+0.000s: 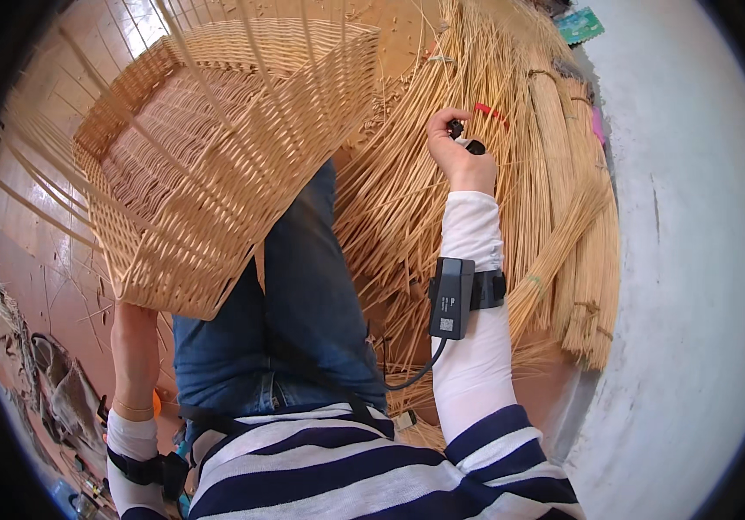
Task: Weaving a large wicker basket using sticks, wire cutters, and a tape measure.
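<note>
A half-woven wicker basket (pixel 216 208) rests tilted across my lap at the left, with long upright stakes rising from its rim. My left hand (pixel 136 314) reaches beneath the basket's near left corner; its fingers are hidden behind the weave. Over a spread of loose wicker rods (pixel 407 182) my right hand (pixel 459 156) is raised with curled fingers, a small black device strapped to it. Whatever that hand holds, if anything, is hidden. Just beside it on the rods shows a narrow red thing (pixel 492 113), its kind unclear.
Tied rod bundles (pixel 576 217) stand along the pale wall (pixel 693 217) at the right. Scraps of cut wicker (pixel 390 104) litter the brown floor beyond the basket. Crumpled cloth (pixel 78 394) and other clutter lie at the lower left.
</note>
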Demonstrator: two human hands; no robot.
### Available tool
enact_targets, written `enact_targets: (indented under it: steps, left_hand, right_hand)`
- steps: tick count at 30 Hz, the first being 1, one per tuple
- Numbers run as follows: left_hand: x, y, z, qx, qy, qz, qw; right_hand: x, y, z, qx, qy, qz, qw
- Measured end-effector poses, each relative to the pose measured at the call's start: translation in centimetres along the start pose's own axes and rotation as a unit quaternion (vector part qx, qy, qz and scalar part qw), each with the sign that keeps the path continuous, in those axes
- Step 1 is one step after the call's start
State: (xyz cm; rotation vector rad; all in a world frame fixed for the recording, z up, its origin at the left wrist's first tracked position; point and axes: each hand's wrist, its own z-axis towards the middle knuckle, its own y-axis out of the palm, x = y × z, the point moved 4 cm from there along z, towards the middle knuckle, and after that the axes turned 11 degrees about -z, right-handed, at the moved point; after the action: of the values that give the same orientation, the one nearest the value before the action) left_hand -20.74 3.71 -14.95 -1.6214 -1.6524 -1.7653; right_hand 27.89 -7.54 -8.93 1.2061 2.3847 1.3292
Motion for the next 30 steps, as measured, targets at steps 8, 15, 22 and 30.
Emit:
enact_targets:
  steps: [8, 15, 22, 30]
  left_hand:
    - [0.4, 7.7, 1.2, -0.012, -0.039, 0.152, 0.987]
    - [2.8, 10.4, 3.2, -0.123, -0.078, 0.359, 0.922]
    - [8.5, 18.0, 4.2, -0.2, 0.321, 0.653, 0.656]
    - [6.8, 17.8, 6.9, -0.267, 0.302, 0.575, 0.711]
  right_hand:
    - [-0.7, -1.2, -0.2, 0.017, -0.02, -0.011, 1.0]
    - [-1.3, -1.5, -0.4, 0.021, -0.037, -0.006, 0.999]
    - [-2.1, -2.1, -0.8, 0.025, -0.038, 0.022, 0.999]
    - [-2.1, -2.3, -0.8, 0.037, -0.046, 0.026, 0.998]
